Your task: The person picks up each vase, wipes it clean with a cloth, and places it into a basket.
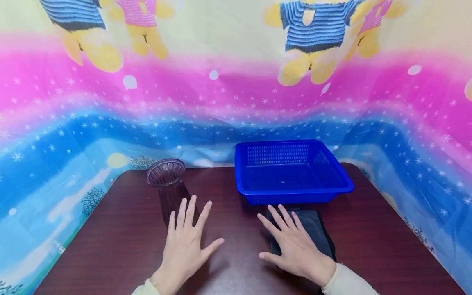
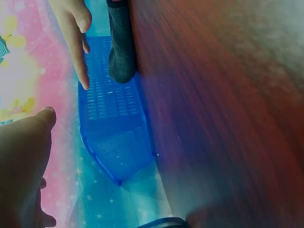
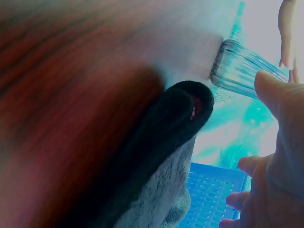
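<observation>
My left hand (image 1: 182, 252) is spread out with straight fingers, its fingertips overlapping the lower part of a purple-tinted glass vase (image 1: 166, 178) in the head view. The vase stands upright and has a flared, fluted rim. Over a folded dark grey cloth (image 1: 313, 227) my right hand (image 1: 295, 250) is held with fingers apart, partly covering it. In the right wrist view the cloth (image 3: 164, 190) shows a fuzzy surface and a thick black folded edge. Neither hand grips anything.
A blue plastic basket (image 1: 295, 191) with slotted walls sits at the back right of the dark wooden table (image 1: 121, 229), behind the cloth. Around the table's back and sides hangs a printed curtain (image 1: 206, 94) with bears and snowflakes.
</observation>
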